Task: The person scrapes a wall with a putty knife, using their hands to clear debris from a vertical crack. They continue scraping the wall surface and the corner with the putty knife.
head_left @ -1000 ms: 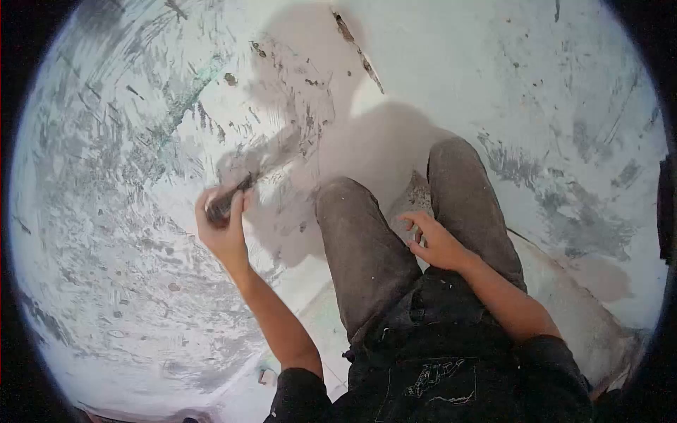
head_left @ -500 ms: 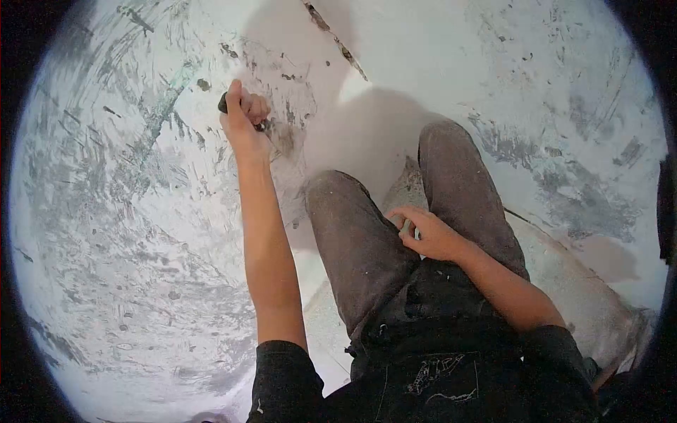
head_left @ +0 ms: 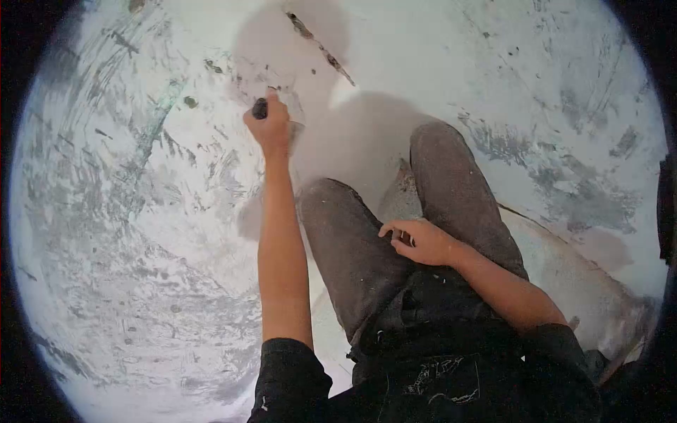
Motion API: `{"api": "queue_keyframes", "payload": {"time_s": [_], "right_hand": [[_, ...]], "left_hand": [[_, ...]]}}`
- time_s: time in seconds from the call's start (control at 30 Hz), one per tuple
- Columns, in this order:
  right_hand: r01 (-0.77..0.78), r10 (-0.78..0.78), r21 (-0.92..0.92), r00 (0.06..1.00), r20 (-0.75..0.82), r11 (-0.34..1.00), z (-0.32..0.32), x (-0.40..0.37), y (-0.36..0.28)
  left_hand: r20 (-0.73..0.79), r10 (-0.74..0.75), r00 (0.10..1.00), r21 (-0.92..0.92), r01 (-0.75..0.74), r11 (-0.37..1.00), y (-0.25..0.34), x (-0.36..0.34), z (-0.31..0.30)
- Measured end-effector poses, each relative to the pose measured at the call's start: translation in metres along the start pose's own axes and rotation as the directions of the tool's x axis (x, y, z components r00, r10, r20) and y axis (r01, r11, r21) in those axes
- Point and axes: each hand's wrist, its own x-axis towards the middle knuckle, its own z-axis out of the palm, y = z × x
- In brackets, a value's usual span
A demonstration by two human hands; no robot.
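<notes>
My left hand [head_left: 269, 127] is closed around the black handle [head_left: 260, 108] of a scraper. A small grey part of its blade [head_left: 297, 130] shows beside the wrist, close to the smeared white surface. My right hand [head_left: 421, 241] rests over my lap with its fingers curled in. Something greyish shows between those fingers, too small and shaded to name.
The white surface [head_left: 141, 233] around me is streaked with grey and dark marks. A dark crack [head_left: 321, 49] runs across it ahead. My bent knees [head_left: 448, 151] are in front of me, with a dusty grey patch [head_left: 402, 194] between them.
My left hand has moved right and slightly down with the scraper, and its wrist has turned. My right hand has shifted slightly left and down on my lap.
</notes>
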Motion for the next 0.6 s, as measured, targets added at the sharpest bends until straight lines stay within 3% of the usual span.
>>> {"api": "queue_keyframes", "payload": {"time_s": [0.03,0.1,0.13,0.17,0.23,0.27,0.37,0.4,0.43,0.5,0.53,0.57,0.6], "right_hand": [[0.018,-0.018,0.000,1.000,-0.002,1.000,0.003,-0.003,0.002],[-0.005,0.005,0.017,1.000,0.021,1.000,0.002,-0.003,0.001],[-0.004,0.003,0.020,0.999,0.033,1.000,0.002,-0.001,0.000],[-0.002,0.001,0.025,0.999,0.040,1.000,0.003,0.000,0.002],[0.004,-0.005,0.028,0.999,0.052,1.000,0.004,0.000,0.003],[0.011,-0.012,0.021,0.998,0.056,1.000,0.004,0.001,0.001],[0.004,-0.004,0.022,0.999,0.039,1.000,0.001,-0.001,-0.001],[-0.012,0.011,0.022,0.999,0.038,1.000,0.000,-0.001,-0.003],[-0.028,0.026,0.025,0.999,0.045,0.999,0.001,-0.001,-0.003],[-0.054,0.050,0.051,0.996,0.076,0.997,0.000,-0.001,-0.001],[-0.060,0.054,0.064,0.995,0.088,0.996,0.000,0.001,-0.001],[-0.054,0.048,0.063,0.994,0.095,0.997,0.001,0.001,-0.001],[-0.034,0.029,0.051,0.995,0.091,0.998,0.002,0.000,-0.001]], "left_hand": [[0.001,-0.016,1.000,0.003,0.016,1.000,0.005,-0.001,-0.001],[0.118,0.170,0.978,0.003,-0.172,0.985,0.027,-0.005,-0.009],[0.139,0.098,0.985,-0.077,-0.088,0.993,0.047,-0.018,-0.007],[0.134,0.098,0.986,-0.069,-0.090,0.994,0.028,-0.015,-0.010],[0.115,0.277,0.954,0.216,-0.296,0.930,-0.003,-0.010,-0.009],[0.208,0.215,0.954,0.155,-0.249,0.956,0.000,-0.014,-0.010],[0.159,0.250,0.955,-0.015,-0.251,0.968,0.013,-0.001,-0.003],[0.194,-0.081,0.978,-0.434,0.160,0.886,0.023,0.010,-0.009],[0.143,0.285,0.948,-0.018,-0.285,0.958,0.050,-0.012,0.002],[0.100,0.281,0.955,-0.046,-0.278,0.960,0.049,-0.009,-0.006],[0.091,0.031,0.995,-0.304,-0.002,0.953,0.025,0.006,-0.015],[0.149,-0.209,0.967,-0.537,0.256,0.804,-0.011,0.018,-0.030],[0.069,-0.133,0.989,-0.162,0.143,0.976,-0.033,0.011,-0.035]]}}
